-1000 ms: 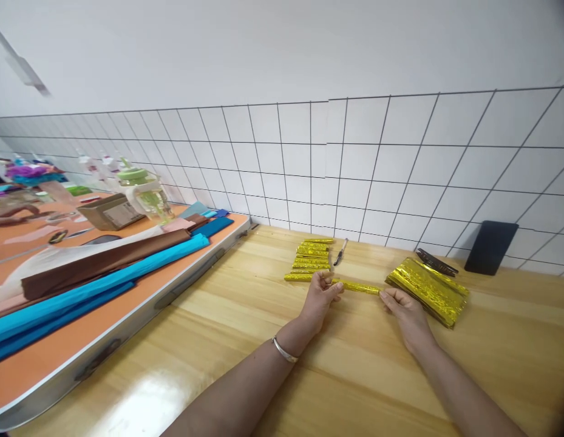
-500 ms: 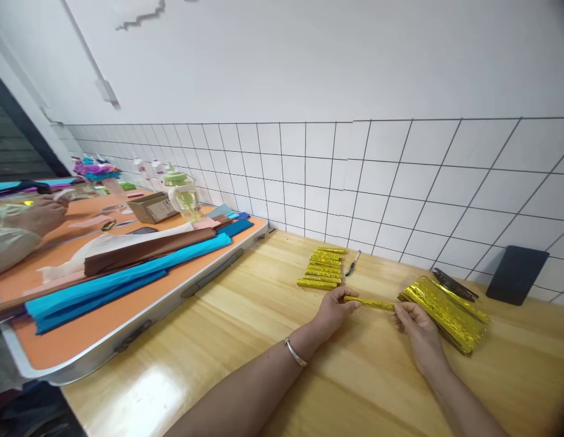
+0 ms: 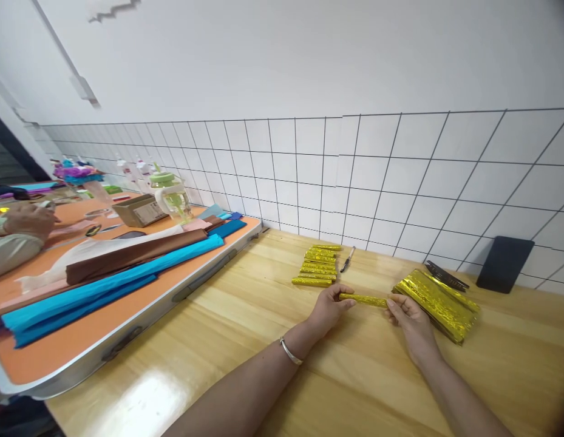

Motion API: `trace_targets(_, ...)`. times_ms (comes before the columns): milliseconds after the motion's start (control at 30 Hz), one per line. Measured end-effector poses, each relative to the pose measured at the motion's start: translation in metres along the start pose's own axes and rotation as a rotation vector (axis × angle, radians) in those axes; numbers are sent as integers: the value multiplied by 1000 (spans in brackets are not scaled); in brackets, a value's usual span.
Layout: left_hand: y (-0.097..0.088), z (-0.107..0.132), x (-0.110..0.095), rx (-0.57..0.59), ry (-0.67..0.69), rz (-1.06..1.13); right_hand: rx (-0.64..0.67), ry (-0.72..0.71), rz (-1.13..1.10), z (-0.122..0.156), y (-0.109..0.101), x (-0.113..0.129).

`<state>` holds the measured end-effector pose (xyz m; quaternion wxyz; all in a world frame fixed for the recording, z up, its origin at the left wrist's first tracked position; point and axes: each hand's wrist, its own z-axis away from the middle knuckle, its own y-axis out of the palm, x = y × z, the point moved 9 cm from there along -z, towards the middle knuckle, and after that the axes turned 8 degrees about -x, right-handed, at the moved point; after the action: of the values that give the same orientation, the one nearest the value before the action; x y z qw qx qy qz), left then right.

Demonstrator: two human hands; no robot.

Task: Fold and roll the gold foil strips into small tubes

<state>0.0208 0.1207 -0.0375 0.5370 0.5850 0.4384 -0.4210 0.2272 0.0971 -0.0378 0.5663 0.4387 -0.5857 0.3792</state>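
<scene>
Between my hands, just above the wooden table [image 3: 245, 321], stretches a thin roll of shiny gold foil [image 3: 366, 300]. My left hand [image 3: 328, 308] pinches its left end, and my right hand [image 3: 408, 314] pinches its right end. Beyond my left hand lies a row of several similar gold foil rolls [image 3: 319, 267], side by side. A stack of flat gold foil sheets [image 3: 439, 303] rests just right of my right hand, partly behind it. A pen [image 3: 348, 260] lies to the right of the rolls.
A black comb-like object [image 3: 446, 276] lies behind the sheets, and a dark phone [image 3: 504, 264] leans against the tiled wall. To the left, an orange table [image 3: 172, 290] bears folded blue and brown paper [image 3: 140, 261], a box [image 3: 140, 210] and a green-lidded bottle [image 3: 169, 197]. Another person's hand [image 3: 31, 220] is there.
The view has turned slightly to the right, so everything sits a little further left. Both hands keep hold of the same gold foil roll.
</scene>
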Motion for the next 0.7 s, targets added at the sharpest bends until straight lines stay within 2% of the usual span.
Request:
trace_targets(233,4,8,-3,36,26,-66,18,-30,60,3,4,2)
trace_targets(500,11,12,2,51,77,-141,95,-26,202,22,25,-4)
trace_targets(700,15,15,-2,77,100,-161,105,-35,209,22,26,-6)
